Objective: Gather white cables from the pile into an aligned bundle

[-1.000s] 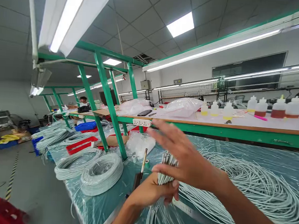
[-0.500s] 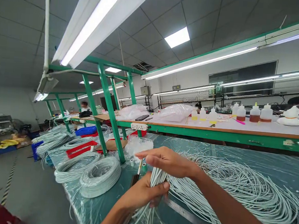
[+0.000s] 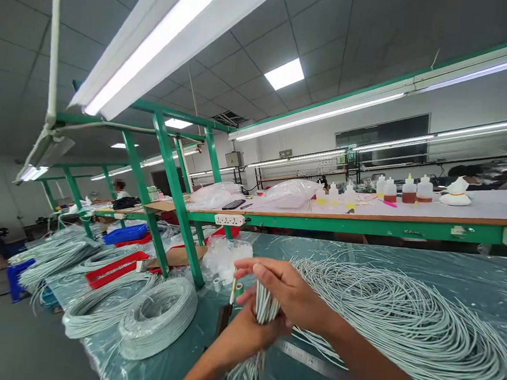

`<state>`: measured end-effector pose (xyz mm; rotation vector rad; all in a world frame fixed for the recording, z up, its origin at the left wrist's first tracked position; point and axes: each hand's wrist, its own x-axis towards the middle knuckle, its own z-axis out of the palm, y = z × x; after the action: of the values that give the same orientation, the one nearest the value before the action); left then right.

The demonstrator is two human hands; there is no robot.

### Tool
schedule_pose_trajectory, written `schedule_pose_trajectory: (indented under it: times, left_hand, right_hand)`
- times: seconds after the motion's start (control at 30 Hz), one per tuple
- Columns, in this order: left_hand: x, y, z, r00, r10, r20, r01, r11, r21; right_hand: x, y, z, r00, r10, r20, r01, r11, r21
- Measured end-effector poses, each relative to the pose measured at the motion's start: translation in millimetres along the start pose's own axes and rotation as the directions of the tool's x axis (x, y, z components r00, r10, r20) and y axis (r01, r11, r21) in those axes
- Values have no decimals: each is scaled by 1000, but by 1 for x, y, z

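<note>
My left hand (image 3: 243,335) is closed around a bundle of thin pale grey-white cables (image 3: 266,304), held upright over the table. My right hand (image 3: 296,294) is at the top of the same bundle, thumb in front and fingers curling round behind the cable ends. Below the left hand the lower cable lengths spread out, partly blurred. A steel ruler (image 3: 306,359) lies on the table under my right forearm. Just left of the bundle are a brush-like stick with a pale tip (image 3: 233,290) and small tape rolls (image 3: 217,284).
A large loose heap of cables (image 3: 383,315) covers the table's right side. Wrapped cable coils (image 3: 160,316) and a red tray (image 3: 115,268) are at left. Green posts (image 3: 177,199) rise beside them. Behind, a raised shelf (image 3: 365,211) holds bottles (image 3: 408,192) and plastic bags.
My right hand has come down from flat above the cable ends to curl round the bundle top. The left hand has turned slightly. The view has swung a little right.
</note>
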<state>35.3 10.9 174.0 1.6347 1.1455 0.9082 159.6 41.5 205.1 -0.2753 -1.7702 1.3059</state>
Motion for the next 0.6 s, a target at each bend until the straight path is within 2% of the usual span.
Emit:
schedule_pose_trajectory:
  times: [0.07, 0.13, 0.2, 0.3, 0.37, 0.43, 0.53, 0.6]
  left_hand:
    - [5, -9, -2, 1000, -21, 7, 20, 997, 78]
    - [10, -14, -6, 998, -61, 31, 59, 997, 42]
    - [14, -10, -12, 995, -81, 60, 86, 992, -89]
    - [23, 14, -26, 1000, 14, 12, -9, 940, -340]
    - [31, 32, -34, 997, 77, -32, -83, 880, -467]
    - [42, 46, -40, 996, 90, -22, -87, 838, -538]
    - [58, 57, -44, 996, 86, 9, -64, 808, -585]
    - [67, 62, -50, 994, 108, 1, -85, 783, -616]
  right_hand:
    - [7, 11, 8, 997, -43, -60, 36, 993, -110]
    - [18, 24, 5, 984, -57, -167, 30, 987, -160]
    - [28, 38, -3, 974, -12, -227, 12, 1000, 0]
    - [29, 59, -6, 966, 30, -255, 51, 951, 304]
    - [21, 69, 5, 982, 41, -186, 38, 914, 405]
    - [11, 75, 22, 998, 46, -49, -20, 896, 444]
    - [-2, 78, 35, 993, 97, 62, -114, 901, 419]
    - [-13, 82, 29, 976, 186, 112, -214, 905, 367]
